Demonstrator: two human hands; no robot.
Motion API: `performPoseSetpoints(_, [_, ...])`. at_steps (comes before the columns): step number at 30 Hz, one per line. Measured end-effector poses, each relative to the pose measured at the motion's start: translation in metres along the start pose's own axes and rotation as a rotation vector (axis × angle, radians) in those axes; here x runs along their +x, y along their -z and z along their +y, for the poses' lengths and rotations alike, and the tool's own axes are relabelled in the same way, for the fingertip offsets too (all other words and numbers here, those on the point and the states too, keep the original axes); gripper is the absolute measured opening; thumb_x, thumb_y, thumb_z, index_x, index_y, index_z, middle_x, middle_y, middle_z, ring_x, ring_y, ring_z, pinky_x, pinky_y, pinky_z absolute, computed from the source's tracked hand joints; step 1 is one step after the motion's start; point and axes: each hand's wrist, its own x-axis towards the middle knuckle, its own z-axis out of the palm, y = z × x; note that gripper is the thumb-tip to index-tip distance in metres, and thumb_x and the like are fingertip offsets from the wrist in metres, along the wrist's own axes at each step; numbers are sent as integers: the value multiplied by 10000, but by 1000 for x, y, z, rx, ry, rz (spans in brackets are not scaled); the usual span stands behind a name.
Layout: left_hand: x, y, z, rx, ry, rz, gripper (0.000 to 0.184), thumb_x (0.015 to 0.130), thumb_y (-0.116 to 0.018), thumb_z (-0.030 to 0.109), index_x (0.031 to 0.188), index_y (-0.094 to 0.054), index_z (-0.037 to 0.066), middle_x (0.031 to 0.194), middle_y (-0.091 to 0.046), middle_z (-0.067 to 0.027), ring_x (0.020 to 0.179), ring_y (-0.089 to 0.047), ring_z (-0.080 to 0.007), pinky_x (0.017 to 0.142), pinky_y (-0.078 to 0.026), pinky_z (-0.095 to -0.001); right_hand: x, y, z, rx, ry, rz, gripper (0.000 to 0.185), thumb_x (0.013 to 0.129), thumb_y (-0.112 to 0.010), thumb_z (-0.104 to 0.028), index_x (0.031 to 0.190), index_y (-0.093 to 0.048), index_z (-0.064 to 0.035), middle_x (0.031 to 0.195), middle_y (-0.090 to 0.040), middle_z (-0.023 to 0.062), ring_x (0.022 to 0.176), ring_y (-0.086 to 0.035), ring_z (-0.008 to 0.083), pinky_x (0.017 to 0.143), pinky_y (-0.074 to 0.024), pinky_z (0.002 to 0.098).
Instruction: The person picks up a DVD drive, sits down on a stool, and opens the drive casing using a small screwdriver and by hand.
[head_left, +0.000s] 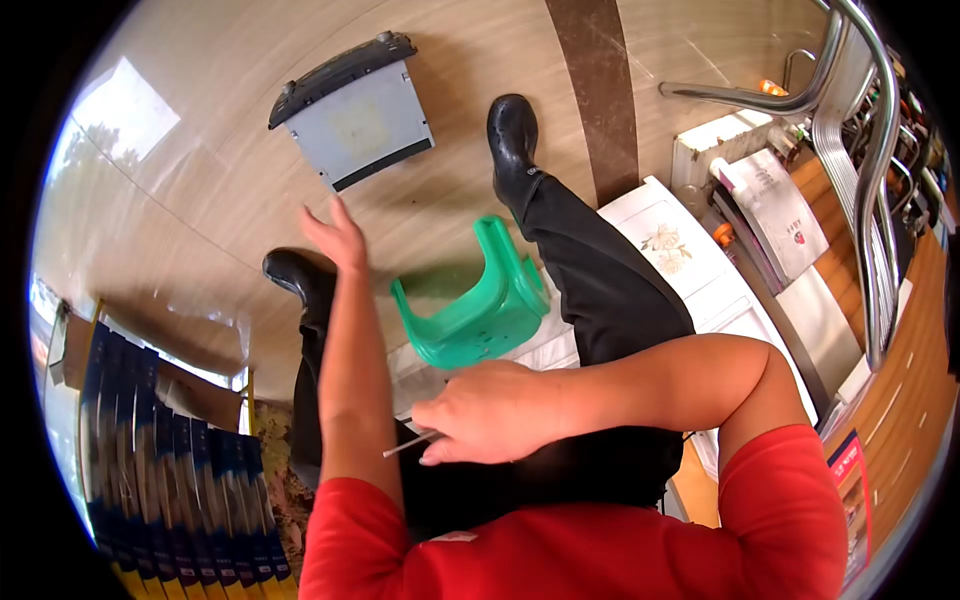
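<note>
My left hand [342,238] reaches out over the floor with its fingers apart and nothing in it. Just beyond its fingertips lies a car stereo [362,118], a grey metal box with a dark front panel along its far edge. My right hand [495,412] is bent in front of my body, closed round a thin metal rod [405,445] that looks like a screwdriver shaft. Its handle is hidden inside the fist. Between my legs stands a small green plastic stool [480,318], just beyond the right hand.
A row of dark blue boxes [180,460] stands at the lower left. On the right are a white drawer unit [670,245], a wooden counter [880,440] with papers, and a chrome tube frame [880,200]. My black boots [513,140] rest on the tiled floor [200,190].
</note>
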Motion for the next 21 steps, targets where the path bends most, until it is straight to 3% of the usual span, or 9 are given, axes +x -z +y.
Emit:
performPoseSetpoints(3, [-127,-25,-38,597,-110,-664,910,782,-732,449,1509,-274,149,1425,-406,-249,1310,-396,-366,1085,-274,-565,0,-5,2,-54,56,-74,368,907,-621,-383,884,-542,-25,662,-618,174,679,-629,407,619,-478,499])
performPoseSetpoints(6, [-202,-20,-28,685,-450,-1144,1022,716,-776,507,1536,-201,306,1361,-459,-231,1281,-442,-357,1063,-327,-576,-2,-3,9,-32,37,-46,385,910,-618,-377,853,-512,-11,638,-603,180,653,-621,409,596,-471,500])
performPoseSetpoints(9, [-204,-25,-25,649,-217,-1389,1037,701,-785,508,1531,-181,361,1235,-525,-193,1171,-528,-360,976,-421,-530,-4,1,11,-23,32,2,376,912,-622,-358,857,-501,-7,632,-596,179,637,-615,405,576,-463,501])
performPoseSetpoints(12, [-199,-30,-13,734,-501,-1286,1008,729,-767,483,1532,-168,375,1132,-543,-158,1056,-568,-348,879,-464,-483,-8,1,10,6,42,-28,366,914,-620,-346,860,-499,-5,635,-599,182,623,-613,405,568,-463,500])
performPoseSetpoints(15, [-210,-24,-9,736,-622,-1121,904,761,-744,479,1514,-256,372,1172,-543,-157,1126,-530,-334,947,-412,-493,-10,4,7,-51,10,-43,364,897,-635,-351,862,-504,-13,664,-619,185,660,-636,398,581,-485,488])
performPoseSetpoints(18, [-213,-19,-13,770,-433,-1200,818,789,-705,495,1493,-327,317,1323,-504,-190,1194,-508,-352,999,-380,-504,-8,13,14,-134,-19,300,333,901,-628,-327,923,-503,-20,726,-628,193,715,-649,397,632,-506,474])
performPoseSetpoints(19, [-236,-1,-3,773,-684,-770,779,786,-687,533,1462,-395,282,1300,-521,-191,1178,-521,-355,954,-413,-499,-7,12,22,-230,2,518,313,910,-620,-310,988,-509,-29,766,-635,197,743,-651,397,656,-511,466])
performPoseSetpoints(20, [-235,-8,-10,761,-682,-783,779,786,-687,533,1462,-395,282,1300,-521,-191,1178,-521,-355,954,-413,-499,-9,33,20,12,-30,517,325,920,-612,-287,1091,-509,-31,766,-639,192,743,-655,394,652,-512,459])
performPoseSetpoints(21, [-225,-21,-26,332,-526,-926,760,788,-680,537,1451,-409,284,1215,-544,-178,1105,-545,-343,905,-432,-481,-14,48,14,22,-43,604,323,927,-605,-237,1130,-516,-2,766,-639,187,720,-668,345,636,-508,423])
